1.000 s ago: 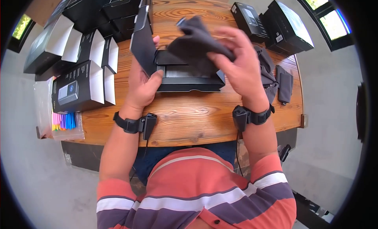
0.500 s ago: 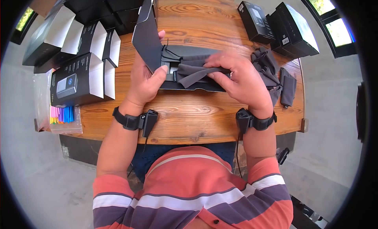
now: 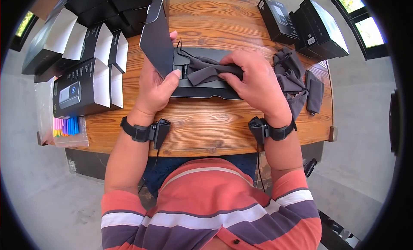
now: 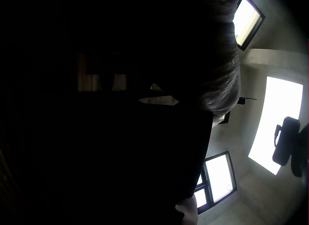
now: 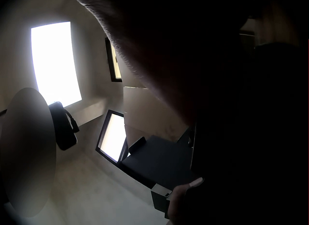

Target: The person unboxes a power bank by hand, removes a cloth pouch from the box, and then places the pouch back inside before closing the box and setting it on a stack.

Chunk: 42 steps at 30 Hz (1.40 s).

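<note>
An open black box (image 3: 202, 93) lies on the wooden table in front of me, its lid flap (image 3: 155, 41) standing up at the left end. My left hand (image 3: 157, 91) grips that end, with the thumb on the near corner and fingertips showing behind the flap. A dark grey cloth pouch (image 3: 202, 73) with a black drawstring lies folded in the box. My right hand (image 3: 256, 78) pinches the pouch's right part between thumb and fingers. Both wrist views are mostly dark; in the right one the flap (image 5: 159, 159) shows beside a thumb.
More black boxes (image 3: 81, 88) stand at the left, several with white inner flaps open. A clear bag of coloured sticks (image 3: 66, 126) lies at the table's left edge. To the right are grey pouches (image 3: 290, 73), a folded pouch (image 3: 315, 93) and two closed boxes (image 3: 320, 30).
My right hand has brought the grey pouch down from above the box into it, and then shifted slightly left. The left hand keeps its hold on the box.
</note>
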{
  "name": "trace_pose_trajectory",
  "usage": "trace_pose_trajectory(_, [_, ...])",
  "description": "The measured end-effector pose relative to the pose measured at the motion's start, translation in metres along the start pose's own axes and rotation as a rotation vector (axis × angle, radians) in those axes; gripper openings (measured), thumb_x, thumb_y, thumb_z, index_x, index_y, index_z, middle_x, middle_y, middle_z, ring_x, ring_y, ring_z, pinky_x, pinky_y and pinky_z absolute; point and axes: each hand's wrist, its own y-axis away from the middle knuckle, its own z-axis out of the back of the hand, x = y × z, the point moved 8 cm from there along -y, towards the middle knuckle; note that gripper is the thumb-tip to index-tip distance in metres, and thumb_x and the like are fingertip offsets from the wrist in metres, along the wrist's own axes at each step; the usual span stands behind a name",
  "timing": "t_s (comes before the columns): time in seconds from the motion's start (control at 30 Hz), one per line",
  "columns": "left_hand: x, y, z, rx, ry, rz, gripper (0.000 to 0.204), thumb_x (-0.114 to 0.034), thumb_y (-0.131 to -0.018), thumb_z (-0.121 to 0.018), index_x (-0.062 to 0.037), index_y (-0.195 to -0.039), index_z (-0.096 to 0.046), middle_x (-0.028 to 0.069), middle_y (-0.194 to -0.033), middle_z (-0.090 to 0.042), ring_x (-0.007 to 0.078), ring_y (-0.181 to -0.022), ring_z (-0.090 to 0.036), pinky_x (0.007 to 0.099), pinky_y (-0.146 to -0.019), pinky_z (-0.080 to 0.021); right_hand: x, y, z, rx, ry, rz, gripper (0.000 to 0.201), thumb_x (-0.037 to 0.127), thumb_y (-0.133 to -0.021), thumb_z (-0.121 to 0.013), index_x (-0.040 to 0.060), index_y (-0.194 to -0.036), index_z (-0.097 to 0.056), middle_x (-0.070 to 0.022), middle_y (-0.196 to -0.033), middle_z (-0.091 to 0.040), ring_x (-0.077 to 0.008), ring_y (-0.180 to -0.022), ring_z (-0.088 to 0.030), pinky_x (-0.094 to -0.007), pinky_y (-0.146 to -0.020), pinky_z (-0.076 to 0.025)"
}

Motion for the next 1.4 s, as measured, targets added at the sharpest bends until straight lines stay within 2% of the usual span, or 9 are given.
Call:
trace_pose_trajectory(0.17, [-0.001,-0.001,0.001,-0.006,-0.011,0.01,0.08,-0.004,-0.095,-0.065,-0.0006,-0.17,-0.038,0.0168,-0.173,-0.047,0.0288,-0.162,-0.042,0.0447,-0.137,-0.028,0.016,0.0,0.011,-0.171,0.205,0.223,0.024,0.001,-0.079,-0.084,0.0079,-0.1,-0.075,-0.0095,-0.099,-0.072,-0.0358,-0.1,-0.069,-0.0454,-0.092,-0.052])
trace_pose_trajectory(0.27, [-0.004,0.0,0.004,0.018,-0.09,-0.008,0.08,-0.005,-0.095,-0.065,-0.0015,-0.17,-0.038,0.0147,-0.173,-0.047,0.0261,-0.159,-0.045,0.0423,-0.135,-0.03,0.021,0.0,0.026,-0.357,0.243,0.245,0.025,-0.001,-0.075,-0.083,0.009,-0.096,-0.074,-0.0086,-0.096,-0.071,-0.0345,-0.098,-0.068,-0.0449,-0.09,-0.052])
trace_pose_trajectory(0.4, [-0.005,0.004,0.002,0.007,-0.067,0.057,0.079,-0.006,-0.095,-0.066,-0.0025,-0.17,-0.039,0.0134,-0.172,-0.048,0.0244,-0.156,-0.046,0.0405,-0.134,-0.031,0.011,-0.006,0.022,-0.377,0.249,0.243,0.024,0.0,-0.077,-0.083,0.0089,-0.096,-0.072,-0.0086,-0.095,-0.07,-0.0343,-0.097,-0.068,-0.0451,-0.088,-0.052])
trace_pose_trajectory(0.5, [0.002,0.005,0.003,-0.038,-0.038,0.17,0.08,-0.007,-0.096,-0.066,-0.0031,-0.17,-0.038,0.0132,-0.172,-0.048,0.0242,-0.155,-0.047,0.0402,-0.134,-0.031,0.001,-0.01,0.011,-0.318,0.276,0.211,0.025,0.0,-0.077,-0.082,0.0092,-0.097,-0.072,-0.009,-0.095,-0.069,-0.0342,-0.097,-0.068,-0.0453,-0.087,-0.053])
trace_pose_trajectory(0.57, [-0.004,-0.001,0.003,0.017,-0.099,0.024,0.08,-0.007,-0.096,-0.066,-0.0024,-0.171,-0.038,0.0137,-0.173,-0.047,0.0246,-0.156,-0.046,0.0407,-0.134,-0.031,-0.001,-0.012,0.006,-0.306,0.285,0.216,0.025,-0.001,-0.078,-0.082,0.0098,-0.098,-0.072,-0.0093,-0.095,-0.069,-0.0343,-0.096,-0.068,-0.0458,-0.084,-0.054])
trace_pose_trajectory(0.7, [-0.004,-0.002,0.002,-0.034,0.002,-0.017,0.079,-0.006,-0.096,-0.065,-0.0016,-0.171,-0.038,0.0143,-0.173,-0.047,0.0251,-0.157,-0.046,0.0413,-0.135,-0.031,-0.004,-0.012,0.004,-0.296,0.227,0.164,0.024,0.001,-0.079,-0.083,0.0084,-0.099,-0.072,-0.0102,-0.095,-0.07,-0.0354,-0.095,-0.069,-0.0462,-0.083,-0.054])
trace_pose_trajectory(0.9, [-0.007,-0.002,0.002,0.006,-0.039,-0.029,0.079,-0.005,-0.097,-0.066,-0.0005,-0.17,-0.038,0.0155,-0.172,-0.048,0.0256,-0.158,-0.045,0.0412,-0.135,-0.029,-0.006,-0.014,-0.015,-0.05,-0.108,0.091,0.018,0.009,-0.086,-0.086,0.0046,-0.099,-0.076,-0.0119,-0.096,-0.072,-0.0364,-0.097,-0.069,-0.0462,-0.085,-0.055])
trace_pose_trajectory(1.07, [-0.004,0.0,0.002,-0.014,-0.032,0.034,0.076,-0.006,-0.098,-0.066,0.001,-0.169,-0.039,0.015,-0.172,-0.048,0.0251,-0.157,-0.046,0.041,-0.135,-0.03,0.006,-0.017,-0.02,0.02,0.102,0.253,0.014,0.016,-0.092,-0.084,0.0032,-0.095,-0.079,-0.0122,-0.093,-0.07,-0.0361,-0.098,-0.068,-0.0474,-0.089,-0.053])
trace_pose_trajectory(1.4, [0.0,-0.001,0.0,0.021,-0.042,0.003,0.078,-0.003,-0.097,-0.066,0.0003,-0.169,-0.039,0.0152,-0.173,-0.047,0.0248,-0.158,-0.045,0.0407,-0.134,-0.031,0.002,-0.017,-0.029,0.099,0.262,0.198,0.005,0.01,-0.094,-0.078,0.0058,-0.095,-0.08,-0.0121,-0.093,-0.07,-0.0364,-0.1,-0.069,-0.0478,-0.09,-0.055])
